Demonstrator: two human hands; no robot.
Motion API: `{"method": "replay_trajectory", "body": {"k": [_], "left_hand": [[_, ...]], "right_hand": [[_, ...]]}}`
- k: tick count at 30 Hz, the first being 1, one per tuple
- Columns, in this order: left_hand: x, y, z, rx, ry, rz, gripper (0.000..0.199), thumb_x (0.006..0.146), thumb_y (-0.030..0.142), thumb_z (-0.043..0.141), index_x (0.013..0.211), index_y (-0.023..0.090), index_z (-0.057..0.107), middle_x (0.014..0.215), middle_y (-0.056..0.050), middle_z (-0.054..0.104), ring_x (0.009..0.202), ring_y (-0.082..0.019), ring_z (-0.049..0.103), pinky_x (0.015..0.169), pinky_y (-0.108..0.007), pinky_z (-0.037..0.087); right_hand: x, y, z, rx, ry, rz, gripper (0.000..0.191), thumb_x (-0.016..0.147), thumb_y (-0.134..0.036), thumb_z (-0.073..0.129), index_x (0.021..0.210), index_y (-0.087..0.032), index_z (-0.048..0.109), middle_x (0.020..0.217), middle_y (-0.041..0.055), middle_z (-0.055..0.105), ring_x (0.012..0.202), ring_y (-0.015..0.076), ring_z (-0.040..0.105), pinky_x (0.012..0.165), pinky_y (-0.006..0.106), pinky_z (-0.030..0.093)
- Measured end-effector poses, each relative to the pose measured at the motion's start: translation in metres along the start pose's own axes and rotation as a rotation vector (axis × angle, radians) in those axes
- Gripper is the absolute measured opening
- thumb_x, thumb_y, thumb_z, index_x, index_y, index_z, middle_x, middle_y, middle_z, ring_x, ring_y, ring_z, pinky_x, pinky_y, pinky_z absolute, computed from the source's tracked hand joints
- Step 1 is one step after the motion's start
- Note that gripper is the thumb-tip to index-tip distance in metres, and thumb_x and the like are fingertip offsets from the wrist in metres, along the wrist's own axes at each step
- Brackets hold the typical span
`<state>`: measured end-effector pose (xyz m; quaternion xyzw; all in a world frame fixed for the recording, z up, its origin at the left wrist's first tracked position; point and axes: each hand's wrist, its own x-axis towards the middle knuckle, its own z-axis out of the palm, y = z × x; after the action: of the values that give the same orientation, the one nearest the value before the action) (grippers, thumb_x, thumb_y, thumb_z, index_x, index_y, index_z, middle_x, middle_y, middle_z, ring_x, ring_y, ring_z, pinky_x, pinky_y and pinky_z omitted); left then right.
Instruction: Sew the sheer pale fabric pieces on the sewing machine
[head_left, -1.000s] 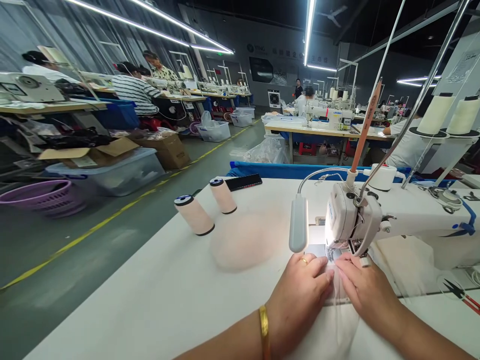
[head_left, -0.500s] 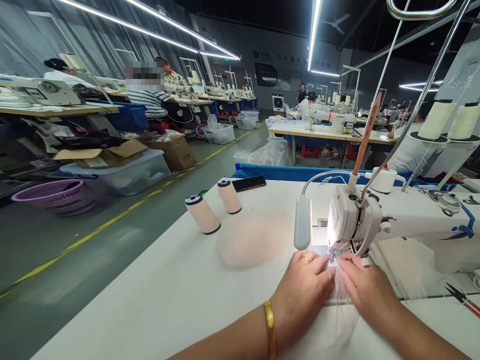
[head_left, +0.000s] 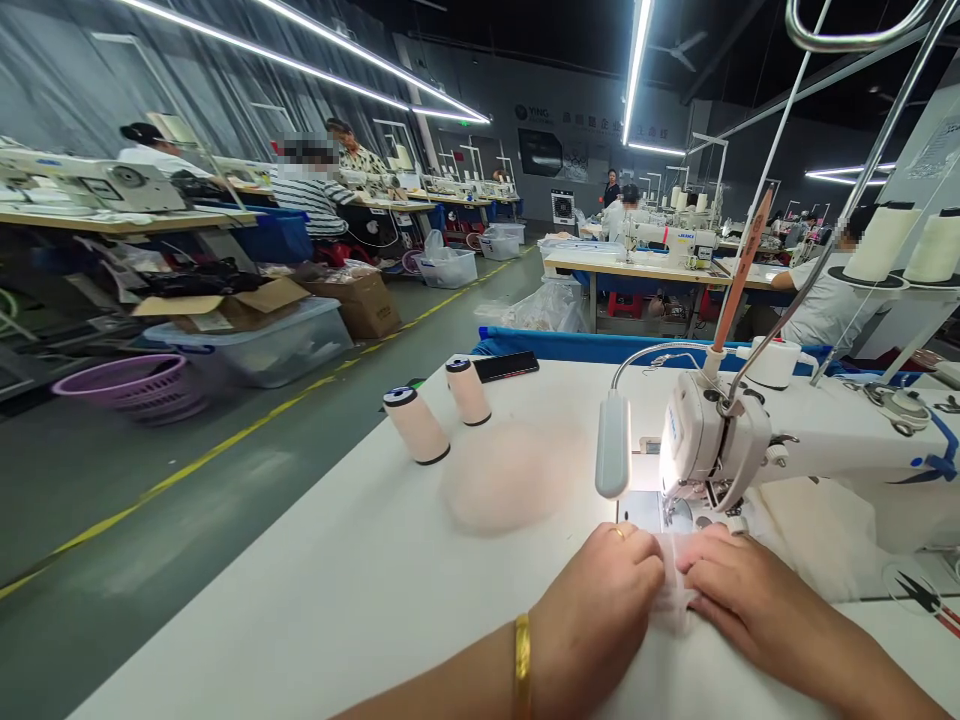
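Observation:
A strip of sheer pale fabric [head_left: 675, 575] stretches between my two hands, just in front of the sewing machine [head_left: 694, 430]. My left hand [head_left: 604, 595] is closed on its left side, with the fingers curled under. From the right, my right hand [head_left: 739, 585] pinches the same fabric. The lit presser foot [head_left: 669, 508] stands a short way beyond my fingertips, over the metal needle plate [head_left: 637, 508]. More sheer fabric [head_left: 817, 520] lies under the machine arm. A round of thin pale fabric [head_left: 517, 478] rests on the table to the left.
Two thread cones [head_left: 416, 425] and a black phone [head_left: 506, 367] are at the table's far left. A grey lamp [head_left: 613, 445] hangs beside the machine head. Snips [head_left: 926, 597] lie at the right. Co-workers sit at other machines beyond the aisle.
Both hands have drawn back from the presser foot towards me, bringing the fabric with them. More of the needle plate shows. The whole view has shifted slightly.

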<state>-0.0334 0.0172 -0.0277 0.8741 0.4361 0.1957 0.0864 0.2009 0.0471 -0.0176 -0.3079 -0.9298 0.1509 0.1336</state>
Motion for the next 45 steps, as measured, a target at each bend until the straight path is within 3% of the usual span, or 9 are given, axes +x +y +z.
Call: {"method": "replay_trajectory", "body": {"k": [3, 6, 10, 14, 19, 30, 36, 41, 45], "left_hand": [[0.009, -0.006, 0.010, -0.084, 0.144, -0.018, 0.022, 0.082, 0.001, 0.043, 0.077, 0.022, 0.044, 0.076, -0.001, 0.059, 0.068, -0.018, 0.051, 0.063, -0.029, 0.042], [0.020, -0.009, 0.011, -0.186, 0.207, -0.056, 0.020, 0.081, 0.004, 0.043, 0.078, 0.024, 0.039, 0.074, 0.001, 0.054, 0.065, -0.017, 0.048, 0.060, -0.028, 0.041], [0.032, -0.010, 0.009, -0.219, 0.178, -0.133, 0.019, 0.070, 0.008, 0.049, 0.077, 0.024, 0.041, 0.076, 0.001, 0.055, 0.068, -0.017, 0.051, 0.061, -0.028, 0.041], [0.037, -0.013, 0.008, -0.235, 0.113, -0.124, 0.017, 0.069, 0.005, 0.048, 0.071, 0.022, 0.048, 0.072, 0.001, 0.059, 0.071, -0.018, 0.057, 0.065, -0.027, 0.045], [0.039, -0.017, 0.007, -0.265, 0.099, -0.115, 0.020, 0.073, 0.003, 0.050, 0.073, 0.021, 0.060, 0.075, 0.002, 0.065, 0.073, -0.016, 0.062, 0.067, -0.024, 0.047], [0.039, -0.019, 0.005, -0.261, 0.096, -0.084, 0.028, 0.086, 0.020, 0.064, 0.059, 0.018, 0.057, 0.067, 0.003, 0.055, 0.062, -0.013, 0.054, 0.056, -0.022, 0.040], [0.025, -0.012, 0.005, -0.154, 0.171, 0.108, 0.031, 0.096, 0.031, 0.066, 0.067, 0.021, 0.071, 0.075, -0.002, 0.060, 0.072, -0.017, 0.054, 0.065, -0.029, 0.039], [0.005, -0.004, 0.006, -0.060, 0.155, 0.221, 0.020, 0.086, 0.006, 0.066, 0.071, 0.020, 0.067, 0.082, 0.001, 0.071, 0.078, -0.017, 0.062, 0.078, -0.036, 0.039], [0.003, -0.004, 0.006, -0.053, 0.152, 0.234, 0.020, 0.083, 0.003, 0.062, 0.078, 0.022, 0.068, 0.079, 0.002, 0.072, 0.072, -0.015, 0.063, 0.078, -0.037, 0.038]], "right_hand": [[0.004, 0.003, 0.007, 0.033, 0.140, -0.016, 0.020, 0.107, -0.020, 0.044, 0.095, -0.024, 0.059, 0.088, 0.0023, 0.067, 0.083, 0.0224, 0.061, 0.077, 0.036, 0.052], [0.007, 0.003, 0.010, 0.048, 0.330, 0.028, 0.020, 0.108, -0.022, 0.042, 0.098, -0.025, 0.059, 0.084, 0.0018, 0.068, 0.076, 0.0216, 0.062, 0.068, 0.033, 0.051], [0.011, 0.002, 0.012, 0.093, 0.525, 0.060, 0.022, 0.107, -0.022, 0.044, 0.098, -0.025, 0.063, 0.090, 0.0036, 0.072, 0.080, 0.0216, 0.068, 0.069, 0.032, 0.054], [0.014, 0.001, 0.015, 0.114, 0.600, 0.088, 0.022, 0.106, -0.022, 0.045, 0.100, -0.025, 0.065, 0.088, 0.0035, 0.072, 0.079, 0.0215, 0.069, 0.070, 0.032, 0.056], [0.013, -0.001, 0.016, 0.159, 0.579, 0.113, 0.023, 0.106, -0.023, 0.045, 0.101, -0.026, 0.067, 0.088, 0.0024, 0.073, 0.077, 0.0212, 0.069, 0.069, 0.031, 0.056], [0.009, 0.000, 0.015, 0.147, 0.526, 0.130, 0.019, 0.105, -0.023, 0.044, 0.097, -0.024, 0.061, 0.086, 0.0026, 0.072, 0.074, 0.0197, 0.068, 0.067, 0.030, 0.054], [0.004, 0.000, 0.002, -0.006, 0.198, -0.074, 0.024, 0.108, -0.022, 0.040, 0.091, -0.024, 0.056, 0.079, 0.0008, 0.066, 0.071, 0.0190, 0.060, 0.067, 0.031, 0.047], [0.001, -0.006, -0.006, -0.145, 0.088, -0.142, 0.030, 0.109, -0.024, 0.041, 0.080, -0.024, 0.050, 0.074, -0.0010, 0.062, 0.067, 0.0179, 0.053, 0.068, 0.031, 0.043], [0.000, -0.005, -0.005, -0.159, 0.061, -0.123, 0.029, 0.109, -0.024, 0.042, 0.081, -0.024, 0.051, 0.075, -0.0008, 0.062, 0.069, 0.0180, 0.054, 0.066, 0.031, 0.041]]}}
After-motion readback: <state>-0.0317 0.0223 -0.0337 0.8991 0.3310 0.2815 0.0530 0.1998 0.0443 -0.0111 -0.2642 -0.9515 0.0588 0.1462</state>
